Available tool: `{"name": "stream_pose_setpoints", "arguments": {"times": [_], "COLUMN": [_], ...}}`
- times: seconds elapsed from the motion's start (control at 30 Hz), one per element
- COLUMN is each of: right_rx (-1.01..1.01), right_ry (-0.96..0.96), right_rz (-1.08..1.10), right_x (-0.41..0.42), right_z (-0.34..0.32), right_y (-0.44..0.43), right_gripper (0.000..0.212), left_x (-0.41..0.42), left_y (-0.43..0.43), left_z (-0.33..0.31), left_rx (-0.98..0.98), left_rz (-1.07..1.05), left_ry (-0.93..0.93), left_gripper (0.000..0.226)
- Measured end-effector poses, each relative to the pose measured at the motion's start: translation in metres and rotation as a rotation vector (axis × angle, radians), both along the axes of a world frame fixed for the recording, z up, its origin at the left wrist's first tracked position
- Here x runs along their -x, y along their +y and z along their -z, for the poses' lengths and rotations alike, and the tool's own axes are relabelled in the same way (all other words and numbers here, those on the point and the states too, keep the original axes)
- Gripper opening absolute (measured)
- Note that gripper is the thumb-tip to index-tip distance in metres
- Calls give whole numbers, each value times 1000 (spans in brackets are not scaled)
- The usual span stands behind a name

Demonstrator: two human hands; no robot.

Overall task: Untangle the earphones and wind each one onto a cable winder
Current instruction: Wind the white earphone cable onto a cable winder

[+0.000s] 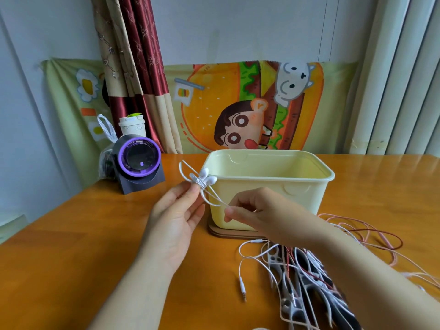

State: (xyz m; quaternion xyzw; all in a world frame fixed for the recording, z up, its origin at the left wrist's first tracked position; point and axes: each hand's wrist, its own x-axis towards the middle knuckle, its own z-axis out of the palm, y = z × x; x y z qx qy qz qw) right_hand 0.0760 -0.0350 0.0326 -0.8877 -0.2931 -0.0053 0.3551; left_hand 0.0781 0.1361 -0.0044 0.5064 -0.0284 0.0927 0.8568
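Left hand (177,217) pinching the small white plastic cable winder (194,178); right hand (259,211) pinching its thin white earphone cord (214,198), likely light, limp; best held near the winder

White earphone (201,179), cord coiled tight mid-bundle, two buds sticking out up-right, loops fanning left and down. It's held in the air just off the near-left corner of the cream tub (300,194), at rim height, with a loose strand slanting down-right across the tub's front. Tangled earphones (307,270), white, pink and red, are heaped on flat pale cable winders (273,257) in front-right of the tub. One white jack plug (242,288) lies loose in front. Pink-red loops (371,232) sprawl right of the tub.
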Motion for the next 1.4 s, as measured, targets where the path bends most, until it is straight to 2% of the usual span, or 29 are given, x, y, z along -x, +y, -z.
{"name": "stream_pose_setpoints", "arguments": {"times": [0.1, 0.2, 0.33, 0.43, 0.67, 0.77, 0.83, 0.93, 1.03, 1.1, 1.2, 1.27, 1.4], "right_rx": [44, -104, -239, -282, -311, -336, -335, -178, -98, -85, -22, 48, 140], "right_ry": [-94, -173, -267, -305, -286, -239, -191, -103, -57, -58, -35, -45, -109], "right_rz": [-23, 39, 128, 181, 251, 283, 306, 271, 177, 132, 53, 10, 16], "right_x": [5, 8, 5, 2, -8, -17, -22, -24, -18, -14, -8, -5, -3], "right_z": [-10, -21, -26, -26, -17, -9, -1, 11, 15, 13, 10, 9, 6], "right_y": [-2, -8, -15, -18, -19, -21, -23, -19, -6, -1, 2, 4, 2], "right_gripper": [29, 26, 29, 31, 33, 33, 35, 42, 43, 36, 28, 29, 32], "left_x": [-2, 2, 6, 9, 14, 15, 15, 11, 11, 10, 5, 3, 2], "left_y": [5, 0, -10, -13, -12, -13, -14, -14, -14, -13, -8, -5, -5], "left_z": [4, 4, 6, 7, 4, 2, 1, 0, -3, -6, -6, -4, 1], "left_rx": [-282, -543, -750, -849, -940, -841, -592, -195, 33, 124, 161, 91, -61], "left_rz": [-82, -105, -84, -44, 40, 125, 228, 291, 266, 212, 102, 44, -27], "left_ry": [-39, -102, -191, -230, -286, -293, -271, -164, -61, -30, 15, 37, 52], "left_gripper": [32, 41, 17, 19, 23, 22, 27, 27, 24, 25, 28, 29, 18]}}
